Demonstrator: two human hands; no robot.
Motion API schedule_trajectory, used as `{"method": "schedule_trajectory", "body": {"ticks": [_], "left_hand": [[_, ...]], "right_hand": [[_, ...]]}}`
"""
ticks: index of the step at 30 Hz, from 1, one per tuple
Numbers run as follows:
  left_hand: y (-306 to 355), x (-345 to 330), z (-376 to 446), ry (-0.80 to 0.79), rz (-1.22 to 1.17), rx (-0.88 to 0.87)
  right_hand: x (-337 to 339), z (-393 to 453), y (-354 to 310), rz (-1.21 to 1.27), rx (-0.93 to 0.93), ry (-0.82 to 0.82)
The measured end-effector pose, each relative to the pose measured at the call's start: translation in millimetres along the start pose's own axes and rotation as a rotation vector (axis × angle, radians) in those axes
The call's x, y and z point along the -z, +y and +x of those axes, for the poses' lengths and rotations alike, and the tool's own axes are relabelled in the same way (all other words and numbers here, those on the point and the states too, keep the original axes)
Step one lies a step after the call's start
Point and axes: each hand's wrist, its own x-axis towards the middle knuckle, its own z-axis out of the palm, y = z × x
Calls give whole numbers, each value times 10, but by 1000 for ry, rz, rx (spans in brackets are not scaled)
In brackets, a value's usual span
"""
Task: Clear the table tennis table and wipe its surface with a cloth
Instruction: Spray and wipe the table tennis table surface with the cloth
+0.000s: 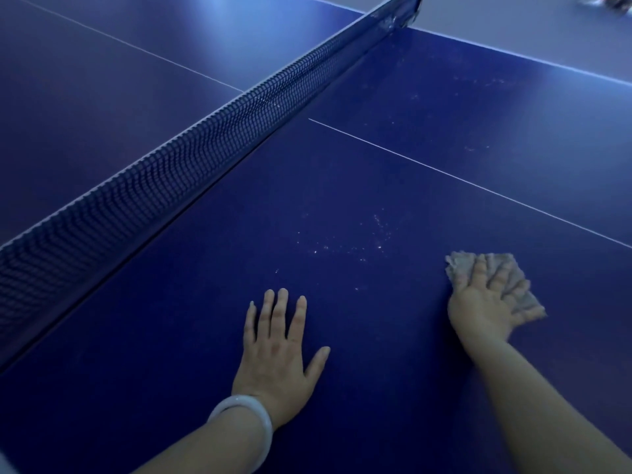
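On a blue tabletop [376, 165], the left hand [277, 350] lies flat, fingers spread; at its 2 o'clock, the right hand [485, 299] presses a grey cloth [523, 289], grip spread.

2 bare forearms, no sleeves — the left wrist wears 1 smooth, pale, translucent bangle [243, 426]; the right wears nothing.

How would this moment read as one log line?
phase: wiping | right hand: presses cloth on table | left hand: flat on table | white specks remain
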Motion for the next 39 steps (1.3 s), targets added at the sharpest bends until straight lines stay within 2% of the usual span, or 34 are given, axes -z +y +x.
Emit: {"method": "schedule_trajectory", "body": {"ticks": [1,4,5,6,8,10,13,15,17,21,23,25,27,28,31,33,35,36,39], "left_hand": [[5,24,-4,-6,1,5],[18,79,-17,-32,5,17],[22,78,-18,-35,8,15],[23,74,-21,-32,12,12],[17,69,-16,-24,17,7],[10,64,-9,-18,18,3],[10,47,-9,-3,22,-4],[7,40,-15,4,24,-1],[7,45,-18,10,26,2],[15,68,-24,-1,30,15],[15,77,-25,-10,31,25],[12,81,-24,-16,34,18],[13,80,-17,-13,36,5],[18,78,-13,-11,35,2],[18,67,-8,-24,16,12],[14,46,-8,-32,21,19],[12,33,-6,-22,27,23],[13,36,-8,-16,26,26],[38,67,-26,-13,21,40]], "right_hand": [[-51,-119,-144,-18,95,7],[-306,-548,-496,-127,638,12],[-343,-594,-531,-169,769,-4],[-327,-536,-525,-186,818,-18],[-235,-207,-429,-151,668,-18],[-96,211,-338,-88,386,12],[164,734,-508,34,20,-31],[243,918,-817,88,-34,-103],[209,918,-1194,66,91,-152],[-119,289,-1794,-53,663,-185],[-293,-131,-1774,-122,970,-184],[-327,-186,-1563,-188,1146,-163],[-230,154,-1307,-236,1090,-107],[-156,381,-1150,-232,961,-69],[92,864,-676,-74,411,-49],[123,760,-579,6,229,-48],[-11,391,-699,-15,279,-14],[-113,139,-803,-41,390,7],[-428,-654,-1065,-115,878,30]]}}
